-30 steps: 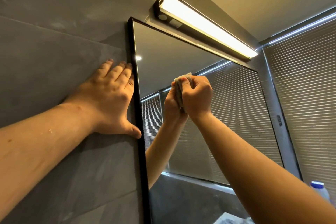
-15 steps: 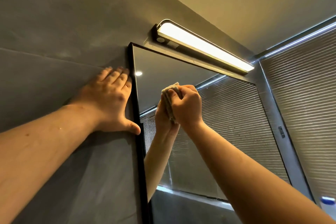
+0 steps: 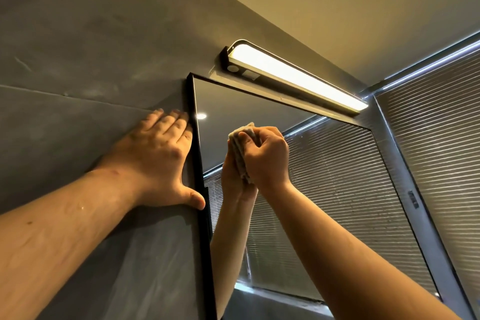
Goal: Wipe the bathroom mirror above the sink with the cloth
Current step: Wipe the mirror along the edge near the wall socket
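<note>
- The right hand [image 3: 265, 156] has its fingers [image 3: 250, 138] curled tight round the cloth [image 3: 240, 149] and presses it on the mirror [image 3: 324, 189].
- The left hand [image 3: 155, 161] lies flat with straight fingers on the grey wall [image 3: 78, 60]. It holds nothing. Its thumb touches the black frame [image 3: 200, 189] of the mirror.
- The cloth is pale and bunched up into a small wad. A bit sticks out above the right fingers, and a bit hangs below them.
- The cloth is near the top left corner of the glass, just beside the left fingers, under the long lamp [image 3: 298, 78].
- The glass is dark and shiny. It shows the blinds and a copy of the arm.
- To wipe well, I think the hand should push firmly, go in long rows, and overlap each row.
- It should reach right into the corners and along the frame.
</note>
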`<action>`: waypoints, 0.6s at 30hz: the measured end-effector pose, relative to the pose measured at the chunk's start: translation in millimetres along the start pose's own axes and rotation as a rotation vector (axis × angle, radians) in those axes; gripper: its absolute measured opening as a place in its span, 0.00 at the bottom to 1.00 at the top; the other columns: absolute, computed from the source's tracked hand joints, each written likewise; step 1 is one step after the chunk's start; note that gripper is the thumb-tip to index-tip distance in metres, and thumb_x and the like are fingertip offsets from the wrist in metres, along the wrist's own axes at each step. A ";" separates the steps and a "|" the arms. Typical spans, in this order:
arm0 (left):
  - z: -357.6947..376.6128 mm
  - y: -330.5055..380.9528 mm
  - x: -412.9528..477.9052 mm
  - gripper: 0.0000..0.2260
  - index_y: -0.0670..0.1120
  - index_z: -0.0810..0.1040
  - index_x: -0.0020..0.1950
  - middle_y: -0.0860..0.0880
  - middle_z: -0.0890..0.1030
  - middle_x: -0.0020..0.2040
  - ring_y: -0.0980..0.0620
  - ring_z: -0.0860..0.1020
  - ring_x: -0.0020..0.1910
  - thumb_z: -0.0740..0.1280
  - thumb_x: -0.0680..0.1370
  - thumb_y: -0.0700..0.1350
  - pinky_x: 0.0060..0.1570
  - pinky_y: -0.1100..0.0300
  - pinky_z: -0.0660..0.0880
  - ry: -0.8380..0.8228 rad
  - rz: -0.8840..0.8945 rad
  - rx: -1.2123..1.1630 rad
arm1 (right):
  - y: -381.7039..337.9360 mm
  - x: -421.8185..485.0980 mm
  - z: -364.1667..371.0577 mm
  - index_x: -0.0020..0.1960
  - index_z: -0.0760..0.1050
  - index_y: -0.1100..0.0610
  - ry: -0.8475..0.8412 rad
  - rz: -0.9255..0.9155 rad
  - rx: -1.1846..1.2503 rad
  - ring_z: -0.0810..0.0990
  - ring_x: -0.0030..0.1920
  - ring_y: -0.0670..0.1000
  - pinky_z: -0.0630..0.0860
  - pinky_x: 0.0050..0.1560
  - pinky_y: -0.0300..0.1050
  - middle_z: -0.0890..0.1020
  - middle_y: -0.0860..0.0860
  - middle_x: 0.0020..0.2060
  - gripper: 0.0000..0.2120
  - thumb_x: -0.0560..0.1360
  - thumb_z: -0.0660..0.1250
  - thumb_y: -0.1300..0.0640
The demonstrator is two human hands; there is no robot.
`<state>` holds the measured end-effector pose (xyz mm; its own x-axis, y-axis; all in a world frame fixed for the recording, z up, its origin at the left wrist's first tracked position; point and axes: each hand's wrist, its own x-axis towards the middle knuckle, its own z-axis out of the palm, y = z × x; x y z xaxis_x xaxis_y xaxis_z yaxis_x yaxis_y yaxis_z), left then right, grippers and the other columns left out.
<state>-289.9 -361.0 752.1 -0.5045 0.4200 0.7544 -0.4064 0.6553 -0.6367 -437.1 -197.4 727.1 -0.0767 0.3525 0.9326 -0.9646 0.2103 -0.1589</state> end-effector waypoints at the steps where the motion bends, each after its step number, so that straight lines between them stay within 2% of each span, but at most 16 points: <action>1: 0.8 -0.6 -0.4 0.67 0.38 0.61 0.75 0.39 0.61 0.76 0.43 0.57 0.77 0.38 0.52 0.85 0.75 0.48 0.46 0.009 0.001 -0.003 | 2.7 2.4 -1.1 0.44 0.84 0.53 0.006 0.000 -0.006 0.76 0.42 0.38 0.69 0.45 0.25 0.79 0.47 0.41 0.03 0.75 0.72 0.56; 4: 3.4 -0.9 -0.8 0.66 0.37 0.65 0.73 0.39 0.65 0.74 0.42 0.60 0.75 0.39 0.53 0.85 0.75 0.47 0.50 0.028 0.005 -0.008 | 24.3 13.9 -5.0 0.42 0.84 0.52 0.056 0.054 -0.046 0.80 0.43 0.46 0.77 0.47 0.39 0.81 0.48 0.40 0.05 0.75 0.71 0.53; 6: 3.2 -0.7 -1.3 0.67 0.38 0.62 0.75 0.40 0.62 0.76 0.43 0.57 0.77 0.40 0.52 0.85 0.76 0.48 0.48 0.021 0.001 -0.022 | 39.4 19.4 -9.4 0.42 0.84 0.53 0.083 0.098 -0.070 0.82 0.42 0.49 0.80 0.46 0.50 0.83 0.50 0.39 0.10 0.75 0.69 0.49; 8: 0.9 0.0 -1.4 0.67 0.39 0.58 0.76 0.41 0.58 0.77 0.44 0.54 0.78 0.40 0.51 0.85 0.76 0.49 0.45 0.011 -0.007 -0.028 | 47.5 20.9 -13.8 0.43 0.84 0.53 0.099 0.124 -0.064 0.83 0.42 0.51 0.81 0.45 0.53 0.84 0.51 0.39 0.10 0.75 0.69 0.48; 13: 0.0 -0.5 -0.3 0.66 0.40 0.58 0.76 0.41 0.58 0.78 0.44 0.54 0.78 0.43 0.52 0.85 0.77 0.48 0.46 0.009 -0.011 -0.007 | 44.3 25.2 -13.4 0.43 0.85 0.53 0.108 0.171 0.004 0.84 0.41 0.49 0.82 0.44 0.53 0.85 0.49 0.38 0.09 0.75 0.70 0.50; 15: 0.7 -0.1 0.2 0.67 0.39 0.59 0.76 0.41 0.59 0.77 0.44 0.55 0.77 0.42 0.51 0.85 0.76 0.48 0.47 0.005 -0.003 -0.001 | 39.2 25.4 -13.1 0.43 0.84 0.55 0.066 0.122 -0.017 0.83 0.42 0.49 0.81 0.45 0.51 0.84 0.50 0.39 0.07 0.76 0.69 0.54; 18: 1.0 -0.4 -0.4 0.67 0.40 0.57 0.77 0.41 0.58 0.78 0.44 0.53 0.78 0.39 0.51 0.85 0.76 0.49 0.46 -0.003 -0.005 0.003 | 22.7 15.8 -10.8 0.47 0.84 0.56 -0.031 -0.023 -0.035 0.78 0.49 0.47 0.76 0.54 0.41 0.82 0.49 0.45 0.06 0.75 0.68 0.59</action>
<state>-290.3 -362.1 751.9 -0.5046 0.4151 0.7570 -0.4113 0.6554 -0.6335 -457.5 -177.2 734.7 -0.0633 0.3185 0.9458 -0.9568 0.2500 -0.1482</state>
